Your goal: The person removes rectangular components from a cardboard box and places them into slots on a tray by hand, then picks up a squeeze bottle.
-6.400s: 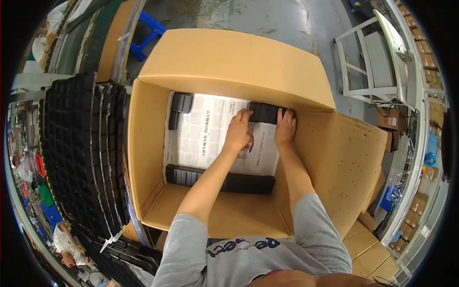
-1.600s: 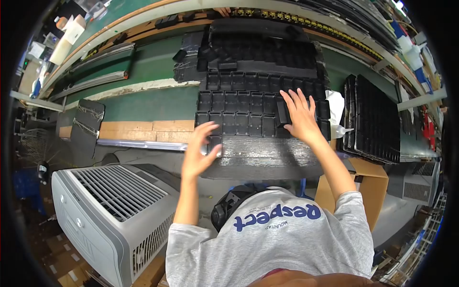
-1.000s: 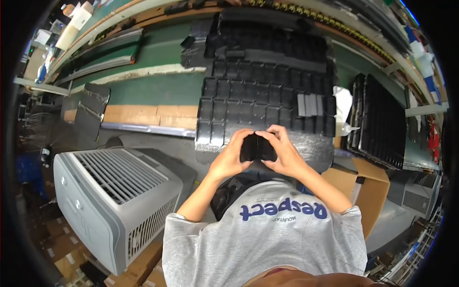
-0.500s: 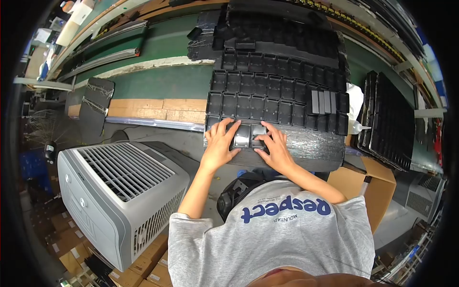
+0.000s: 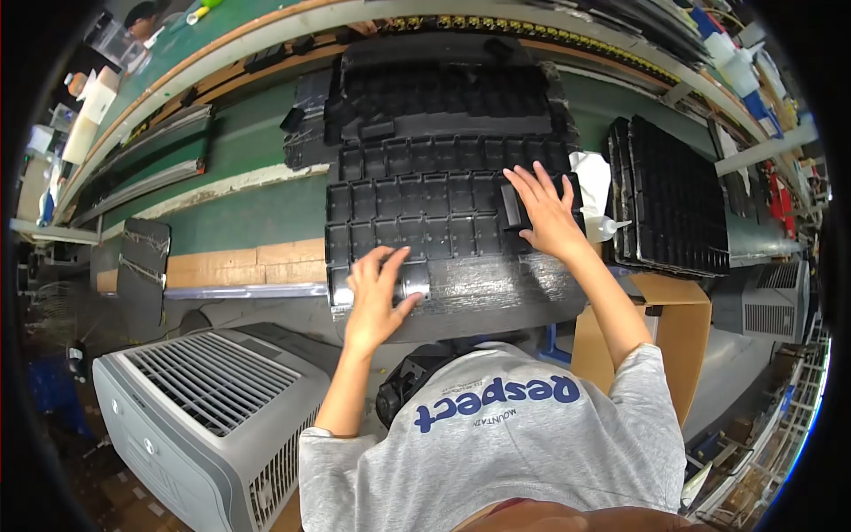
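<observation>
Rows of square black parts point(image 5: 424, 197) lie side by side on a dark board point(image 5: 479, 288) in front of me. My left hand point(image 5: 376, 297) is over the front row's left end, fingers apart and curved around black parts there. Farther right, my right hand point(image 5: 548, 213) has its fingers spread at a few black blocks point(image 5: 511, 207) standing on the rows. Its palm hides part of them, and its thumb is by their near end. A white squeeze bottle point(image 5: 605, 228) lies to the right of that hand, beside a white sheet point(image 5: 589, 177).
Stacked black trays point(image 5: 674, 195) lean at the right, above an open cardboard box point(image 5: 651, 324). A large grey air cooler point(image 5: 213, 390) stands at the lower left. A shelf rail point(image 5: 266, 27) crosses behind the green bench point(image 5: 266, 208). Part of another person point(image 5: 142, 22) shows at the top left.
My right hand has moved from the front row up and right to the standing blocks. My left hand remains at the front row, its fingers apart. The view has shifted.
</observation>
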`<state>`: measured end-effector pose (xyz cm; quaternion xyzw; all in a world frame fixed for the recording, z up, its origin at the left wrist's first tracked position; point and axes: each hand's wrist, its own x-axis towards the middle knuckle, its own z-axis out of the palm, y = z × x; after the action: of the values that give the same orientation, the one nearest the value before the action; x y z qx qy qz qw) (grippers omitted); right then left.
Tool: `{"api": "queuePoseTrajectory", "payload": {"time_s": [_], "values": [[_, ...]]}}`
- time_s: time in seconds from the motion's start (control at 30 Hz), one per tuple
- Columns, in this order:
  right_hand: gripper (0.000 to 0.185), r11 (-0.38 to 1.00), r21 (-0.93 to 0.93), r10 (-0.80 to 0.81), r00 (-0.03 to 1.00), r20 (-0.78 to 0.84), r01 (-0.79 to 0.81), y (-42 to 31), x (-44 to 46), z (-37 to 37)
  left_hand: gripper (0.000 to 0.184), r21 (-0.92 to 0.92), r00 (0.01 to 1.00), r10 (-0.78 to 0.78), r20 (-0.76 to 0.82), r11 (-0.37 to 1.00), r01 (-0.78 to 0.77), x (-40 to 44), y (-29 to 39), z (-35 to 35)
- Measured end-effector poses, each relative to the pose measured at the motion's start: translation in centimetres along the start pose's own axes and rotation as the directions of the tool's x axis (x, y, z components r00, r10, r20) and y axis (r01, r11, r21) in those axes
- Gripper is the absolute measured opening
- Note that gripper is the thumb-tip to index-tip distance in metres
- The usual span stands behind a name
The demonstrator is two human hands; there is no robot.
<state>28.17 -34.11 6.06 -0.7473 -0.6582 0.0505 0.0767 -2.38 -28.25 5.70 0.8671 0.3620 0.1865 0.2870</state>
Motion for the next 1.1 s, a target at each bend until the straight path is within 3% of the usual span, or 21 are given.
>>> {"api": "queuePoseTrajectory", "payload": {"time_s": [0.17,0.37,0.43,0.5,0.6,0.67,0.7,0.83,1.1], "values": [[0.089,0.994,-0.044,-0.099,0.995,0.017,0.099,0.9,0.7,0.3,0.070,-0.103,0.994,0.109,0.006,0.989,-0.108,3.6,3.2,3.1],[0.081,0.928,0.266,-0.256,0.965,-0.056,0.261,-5.6,-4.1,-2.4,0.082,-0.239,0.985,0.173,-0.023,0.955,-0.173,4.8,6.4,5.2],[0.079,0.893,0.353,-0.273,0.960,-0.066,0.279,-6.2,-5.6,-1.6,0.083,-0.377,0.987,0.111,0.115,0.924,-0.060,3.3,6.8,4.5],[0.077,0.770,0.608,-0.230,0.973,-0.018,0.193,-6.7,-7.5,-1.1,0.084,-0.483,0.961,0.039,0.274,0.870,0.102,0.8,6.7,4.0],[0.069,0.674,0.730,-0.226,0.972,0.058,0.114,-6.6,-9.5,0.7,0.080,-0.466,0.963,-0.003,0.270,0.875,0.134,-2.1,4.8,5.6],[0.059,0.652,0.754,-0.048,0.989,0.139,-0.075,-6.4,-10.0,1.8,0.077,-0.464,0.973,0.015,0.231,0.881,0.097,-2.7,3.9,6.5],[0.059,0.648,0.758,-0.048,0.989,0.141,-0.077,-6.3,-10.1,2.6,0.077,-0.460,0.972,0.012,0.236,0.882,0.101,-2.7,3.8,6.4],[0.051,0.823,0.562,-0.080,0.996,-0.042,0.089,-5.7,-10.4,5.9,0.070,-0.095,0.968,0.059,0.244,0.995,-0.037,-1.7,3.1,5.4],[0.048,0.835,0.546,-0.056,0.998,-0.038,0.068,-7.5,-9.1,7.7,0.054,0.051,0.981,-0.001,0.195,0.999,-0.009,-1.1,0.8,4.9]]}}
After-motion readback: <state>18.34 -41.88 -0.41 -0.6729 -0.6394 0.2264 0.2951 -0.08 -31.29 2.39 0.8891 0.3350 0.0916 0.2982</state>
